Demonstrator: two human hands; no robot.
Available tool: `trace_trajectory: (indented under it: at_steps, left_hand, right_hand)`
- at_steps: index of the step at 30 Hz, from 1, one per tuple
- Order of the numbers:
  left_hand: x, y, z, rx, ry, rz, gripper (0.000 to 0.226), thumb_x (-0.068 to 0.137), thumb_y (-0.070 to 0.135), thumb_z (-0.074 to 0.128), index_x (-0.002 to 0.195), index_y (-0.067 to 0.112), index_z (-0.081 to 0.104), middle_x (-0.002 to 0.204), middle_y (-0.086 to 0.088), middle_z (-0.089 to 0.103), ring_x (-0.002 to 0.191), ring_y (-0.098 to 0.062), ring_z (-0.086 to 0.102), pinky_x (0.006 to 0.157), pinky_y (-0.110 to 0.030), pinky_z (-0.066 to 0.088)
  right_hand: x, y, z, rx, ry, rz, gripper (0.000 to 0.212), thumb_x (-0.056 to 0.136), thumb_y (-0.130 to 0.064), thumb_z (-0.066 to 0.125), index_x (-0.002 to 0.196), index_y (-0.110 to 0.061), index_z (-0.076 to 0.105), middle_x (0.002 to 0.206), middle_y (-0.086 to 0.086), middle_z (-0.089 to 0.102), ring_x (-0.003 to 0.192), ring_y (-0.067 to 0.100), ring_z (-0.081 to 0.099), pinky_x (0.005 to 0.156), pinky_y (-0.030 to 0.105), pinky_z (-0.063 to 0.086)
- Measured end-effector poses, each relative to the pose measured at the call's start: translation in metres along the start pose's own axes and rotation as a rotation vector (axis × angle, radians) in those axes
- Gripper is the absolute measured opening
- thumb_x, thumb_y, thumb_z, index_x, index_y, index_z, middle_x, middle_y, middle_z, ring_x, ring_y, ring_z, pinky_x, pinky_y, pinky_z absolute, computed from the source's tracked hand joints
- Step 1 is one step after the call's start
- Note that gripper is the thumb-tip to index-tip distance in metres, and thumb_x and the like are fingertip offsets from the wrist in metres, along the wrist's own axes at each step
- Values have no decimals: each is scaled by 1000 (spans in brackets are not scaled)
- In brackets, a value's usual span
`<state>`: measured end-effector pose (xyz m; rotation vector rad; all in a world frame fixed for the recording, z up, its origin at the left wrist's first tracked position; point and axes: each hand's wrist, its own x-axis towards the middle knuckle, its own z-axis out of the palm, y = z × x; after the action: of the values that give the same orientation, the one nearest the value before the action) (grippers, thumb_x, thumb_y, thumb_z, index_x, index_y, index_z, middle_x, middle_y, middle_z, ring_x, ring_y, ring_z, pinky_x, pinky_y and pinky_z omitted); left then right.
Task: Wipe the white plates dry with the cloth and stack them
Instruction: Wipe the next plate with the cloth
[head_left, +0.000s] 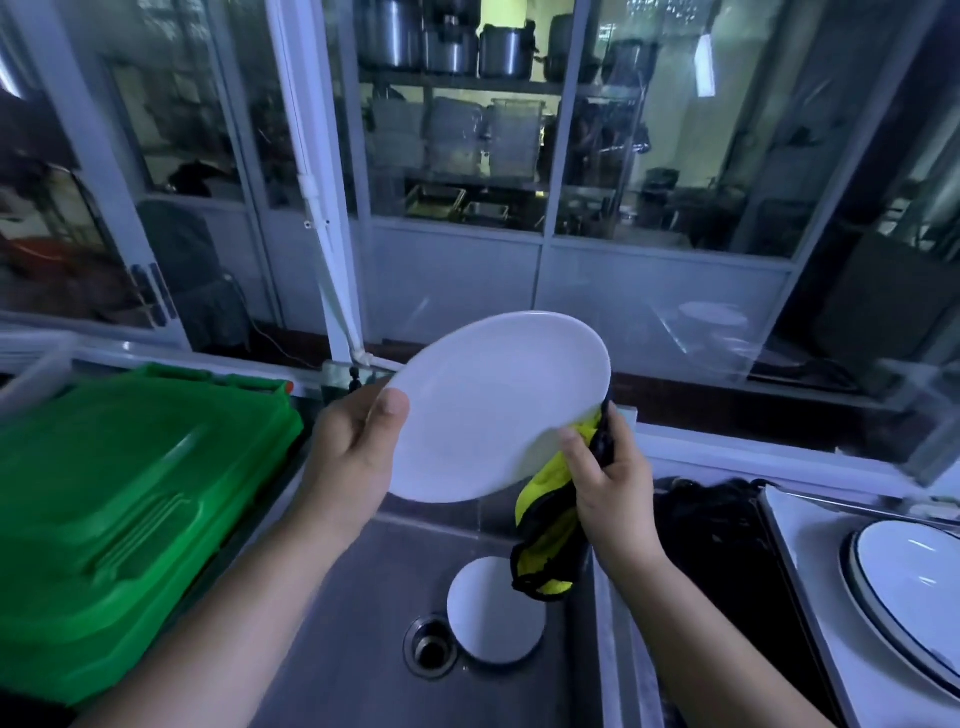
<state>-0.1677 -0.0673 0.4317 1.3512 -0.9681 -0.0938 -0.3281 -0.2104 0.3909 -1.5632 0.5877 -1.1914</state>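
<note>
A white plate is held tilted above the steel sink. My left hand grips its left rim, thumb on the inner face. My right hand pinches a yellow cloth with black trim against the plate's lower right rim; the cloth hangs down below the plate. A smaller white plate lies on the sink bottom beside the drain. A white plate with a dark rim line rests on a white tray at the right.
Green plastic crates are stacked upside down left of the sink. A dark cloth or mat lies between the sink and the tray. Glass partitions with white frames rise right behind the counter.
</note>
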Motion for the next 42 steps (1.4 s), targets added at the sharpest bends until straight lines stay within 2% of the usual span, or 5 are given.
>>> trace_trajectory:
  at_steps: [8, 15, 28, 37, 42]
  left_hand:
    - [19, 15, -4, -257, 140, -117, 57, 68, 83, 53, 77, 29, 68, 87, 5, 67, 86, -17, 62, 88, -54, 50]
    - [48, 32, -22, -375, 213, -182, 37, 70, 67, 53, 69, 35, 72, 79, 15, 73, 78, -6, 69, 81, -35, 52]
    - [83, 45, -65, -380, 220, -248, 50, 69, 67, 56, 73, 18, 63, 91, -1, 68, 88, -22, 63, 84, -40, 48]
    - [75, 46, -61, -252, 145, -214, 40, 95, 51, 47, 71, 28, 71, 67, 9, 71, 62, -11, 64, 51, -20, 49]
    - [73, 53, -54, -116, 166, -277, 58, 92, 66, 32, 72, 25, 69, 58, 6, 69, 67, -21, 68, 59, -34, 50]
  right_hand:
    - [21, -44, 30, -646, 273, -425, 72, 87, -20, 59, 149, -5, 26, 149, 22, 26, 127, 25, 25, 110, 28, 14]
    - [40, -82, 84, -958, 132, -605, 64, 92, -43, 41, 148, -13, 32, 159, 13, 14, 132, 33, 17, 106, 56, 21]
    - [23, -59, 112, -851, -370, -1147, 34, 96, -10, 49, 129, -7, 59, 147, -2, 40, 104, 35, 49, 93, 39, 39]
    - [57, -92, 102, -936, -76, -1000, 38, 96, -19, 48, 130, -7, 58, 143, 7, 46, 105, 39, 44, 92, 49, 41]
    - [38, -103, 143, -892, -148, -1127, 41, 96, -18, 50, 135, -8, 53, 146, 13, 43, 108, 38, 42, 100, 43, 34]
